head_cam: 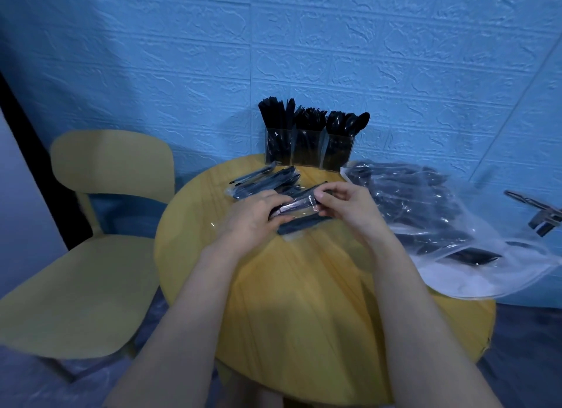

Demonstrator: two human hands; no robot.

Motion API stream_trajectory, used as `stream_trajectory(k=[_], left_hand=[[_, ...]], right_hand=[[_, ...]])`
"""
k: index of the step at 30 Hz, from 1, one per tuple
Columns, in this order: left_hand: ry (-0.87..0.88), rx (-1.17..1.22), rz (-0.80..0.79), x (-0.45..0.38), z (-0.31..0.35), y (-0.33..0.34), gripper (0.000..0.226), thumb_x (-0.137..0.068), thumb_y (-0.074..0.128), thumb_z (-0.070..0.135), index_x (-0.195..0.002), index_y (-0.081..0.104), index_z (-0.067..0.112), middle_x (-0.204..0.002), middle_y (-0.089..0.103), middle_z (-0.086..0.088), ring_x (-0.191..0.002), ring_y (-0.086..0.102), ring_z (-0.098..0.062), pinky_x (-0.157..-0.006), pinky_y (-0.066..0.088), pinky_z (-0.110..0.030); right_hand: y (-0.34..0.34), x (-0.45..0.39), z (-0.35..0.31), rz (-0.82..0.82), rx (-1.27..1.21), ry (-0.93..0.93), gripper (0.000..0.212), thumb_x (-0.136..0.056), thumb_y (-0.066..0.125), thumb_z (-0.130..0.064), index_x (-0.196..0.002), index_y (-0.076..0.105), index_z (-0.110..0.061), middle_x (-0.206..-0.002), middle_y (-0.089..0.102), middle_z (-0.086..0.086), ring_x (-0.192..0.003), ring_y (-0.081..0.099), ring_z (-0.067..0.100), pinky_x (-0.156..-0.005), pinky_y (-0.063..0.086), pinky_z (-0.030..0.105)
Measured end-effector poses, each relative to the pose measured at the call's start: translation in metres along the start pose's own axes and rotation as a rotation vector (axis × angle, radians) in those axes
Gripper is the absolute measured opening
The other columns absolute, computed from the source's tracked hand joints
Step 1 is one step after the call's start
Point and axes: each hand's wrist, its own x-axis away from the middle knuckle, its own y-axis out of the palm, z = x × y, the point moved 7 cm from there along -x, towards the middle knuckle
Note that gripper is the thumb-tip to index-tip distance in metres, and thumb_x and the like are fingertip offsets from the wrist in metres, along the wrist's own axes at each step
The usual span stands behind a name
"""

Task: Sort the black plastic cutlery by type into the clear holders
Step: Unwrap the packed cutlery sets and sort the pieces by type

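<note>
Presently, at mid-frame, the left hand (258, 213) and right hand (343, 203) both pinch one clear-wrapped black cutlery packet (299, 204) above the round yellow table (304, 301). More wrapped packets (261, 181) lie just beyond. Three clear holders (307, 149), already stocked, stand at the table's far edge, upper centre.
</note>
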Motion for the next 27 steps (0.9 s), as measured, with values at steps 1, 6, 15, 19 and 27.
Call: stream_trajectory(k=[1, 6, 15, 19, 27], left_hand=[[0.001, -0.005, -0.013, 0.003, -0.002, -0.002, 0.044, -0.09, 0.061, 0.032, -0.132, 0.055, 0.021, -0.12, 0.06, 0.003, -0.109, 0.056, -0.019, -0.091, 0.046, -0.039], [-0.172, 0.028, 0.031, 0.023, -0.032, -0.025, 0.044, -0.089, 0.064, 0.029, -0.132, 0.054, 0.026, -0.108, 0.06, 0.005, -0.087, 0.054, -0.011, -0.078, 0.044, -0.028], [-0.601, 0.436, 0.11, 0.045, -0.069, -0.023, 0.06, -0.089, 0.064, 0.026, -0.142, 0.039, 0.011, -0.119, 0.051, -0.008, -0.101, 0.058, -0.032, -0.084, 0.047, -0.034], [-0.599, 0.296, 0.075, 0.036, -0.07, -0.011, 0.067, -0.089, 0.063, 0.019, -0.147, 0.029, 0.019, -0.139, 0.037, -0.016, -0.117, 0.051, -0.03, -0.098, 0.04, -0.034], [-0.399, -0.172, 0.163, 0.019, -0.05, -0.027, 0.043, -0.093, 0.057, 0.028, -0.135, 0.049, 0.023, -0.143, 0.039, -0.01, -0.132, 0.034, -0.028, -0.106, 0.032, -0.04]], right_hand=[[-0.002, 0.001, -0.003, 0.02, 0.008, -0.002, 0.009, -0.087, 0.063, -0.002, -0.095, 0.067, 0.0, -0.074, 0.067, 0.006, -0.062, 0.065, 0.008, -0.063, 0.054, 0.018], [-0.037, 0.015, -0.016, 0.242, 0.03, -0.027, 0.009, -0.088, 0.062, -0.002, -0.096, 0.066, 0.0, -0.073, 0.066, 0.007, -0.058, 0.065, 0.008, -0.065, 0.055, 0.018], [-0.032, 0.048, 0.021, 0.109, 0.189, 0.255, 0.006, -0.091, 0.059, -0.004, -0.09, 0.065, -0.004, -0.078, 0.064, 0.014, -0.064, 0.063, 0.016, -0.069, 0.057, 0.027], [-0.023, 0.05, 0.033, 0.063, 0.513, 0.266, 0.008, -0.092, 0.059, -0.014, -0.089, 0.066, -0.011, -0.082, 0.061, 0.001, -0.074, 0.056, 0.012, -0.068, 0.047, 0.024], [-0.02, 0.052, 0.038, 0.114, 0.847, 0.222, 0.009, -0.088, 0.059, -0.023, -0.084, 0.066, -0.02, -0.087, 0.066, -0.002, -0.083, 0.059, 0.015, -0.071, 0.051, 0.031]])
